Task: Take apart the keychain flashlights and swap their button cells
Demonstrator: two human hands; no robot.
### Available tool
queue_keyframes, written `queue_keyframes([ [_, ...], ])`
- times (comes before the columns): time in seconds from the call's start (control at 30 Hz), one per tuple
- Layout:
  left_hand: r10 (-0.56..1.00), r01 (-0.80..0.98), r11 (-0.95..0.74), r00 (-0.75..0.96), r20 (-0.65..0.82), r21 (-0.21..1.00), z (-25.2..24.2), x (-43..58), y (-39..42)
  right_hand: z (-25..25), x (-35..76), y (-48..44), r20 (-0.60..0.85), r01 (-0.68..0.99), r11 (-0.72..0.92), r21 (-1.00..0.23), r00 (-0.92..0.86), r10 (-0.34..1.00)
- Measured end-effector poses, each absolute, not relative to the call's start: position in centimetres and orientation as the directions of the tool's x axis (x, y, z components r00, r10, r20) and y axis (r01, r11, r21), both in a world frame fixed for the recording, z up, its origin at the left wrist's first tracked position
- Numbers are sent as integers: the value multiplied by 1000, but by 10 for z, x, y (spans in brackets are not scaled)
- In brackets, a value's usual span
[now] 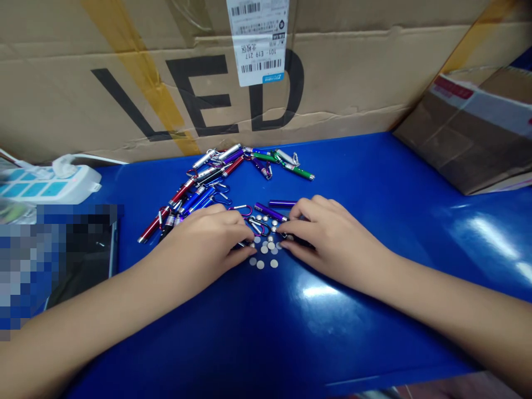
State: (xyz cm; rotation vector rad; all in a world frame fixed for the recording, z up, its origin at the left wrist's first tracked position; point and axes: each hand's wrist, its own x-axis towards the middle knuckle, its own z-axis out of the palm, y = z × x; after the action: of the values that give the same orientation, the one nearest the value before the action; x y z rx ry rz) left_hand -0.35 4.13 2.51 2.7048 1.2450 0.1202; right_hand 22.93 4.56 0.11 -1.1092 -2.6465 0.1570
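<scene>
Counted roughly fifteen small silver discs (271, 245) on the blue tabletop (249, 332); unable to fix the exact number because of covering fingers. Counted two purple tubes (282, 204) just beside the right grip (322, 224), on its far left side. Counted two green penlights (302, 172) at the right end of a mixed penlight pile (193, 200), too tangled to total. Logged one power strip (81, 185) at left, one large carton (353, 66) marked LED along the far side, one smaller carton (453, 144) at far right. Found discs between left grip (210, 235) and right grip, several just beside the fingertips. Noted curled fingers on both; cannot tell whether closed on anything.
</scene>
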Motion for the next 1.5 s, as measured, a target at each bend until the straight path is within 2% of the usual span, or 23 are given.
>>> queue_keyframes([
  [0.2,756,756,-643,652,-60,118,27,1,42,4,224,44,259,683,706,-187,-659,706],
  [0.37,751,751,-653,659,-45,98,22,4,43,-1,214,47,296,646,763,-27,-724,623],
  [0.43,749,747,-656,662,-25,103,20,5,43,-3,213,49,297,635,772,-7,-736,608],
  [0.67,731,721,-676,682,16,151,22,6,43,-2,215,50,279,625,775,-94,-731,623],
  [0.83,705,702,-699,708,-32,138,27,8,42,2,215,50,249,638,757,-142,-717,651],
  [1.03,688,669,-703,726,-9,239,25,2,43,4,215,50,202,657,745,-117,-719,665],
  [1.23,777,764,-628,626,62,151,21,-9,46,5,218,49,220,667,735,-121,-704,675],
  [1.5,754,722,-653,649,105,229,13,-10,49,5,214,48,179,686,711,-156,-688,704],
])
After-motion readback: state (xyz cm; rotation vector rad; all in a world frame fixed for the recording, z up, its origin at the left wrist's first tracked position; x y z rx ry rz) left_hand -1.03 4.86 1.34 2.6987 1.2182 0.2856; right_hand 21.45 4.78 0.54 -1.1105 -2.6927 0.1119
